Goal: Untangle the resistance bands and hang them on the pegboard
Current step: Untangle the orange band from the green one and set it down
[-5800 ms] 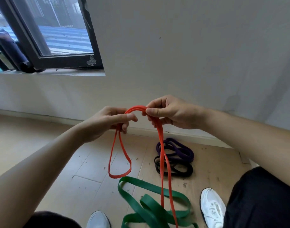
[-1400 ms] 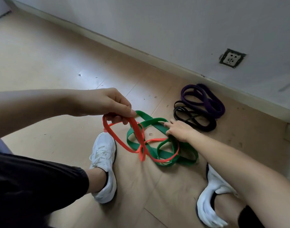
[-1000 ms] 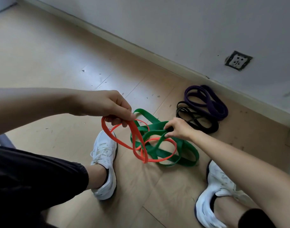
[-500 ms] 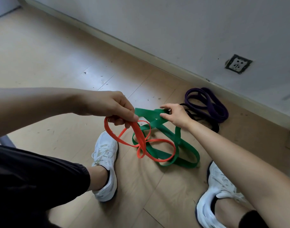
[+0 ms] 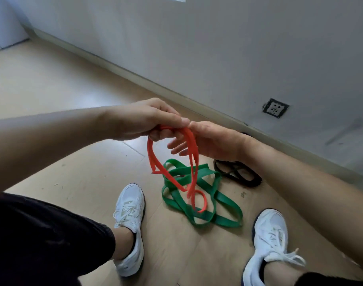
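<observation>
Below a grey wall, green band sprawls on wooden floor.

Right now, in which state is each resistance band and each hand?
Thin orange rubber band, held up, lower loop over the green band.
Wide green rubber band, on floor, tangled.
Black rubber band, on floor, partly hidden.
Left hand, grips orange band.
Right hand, fingers straight, gripping nothing.

Orange band, green band, black band, white shoes (dark-edged soles), pale wood floor, grey wall
</observation>
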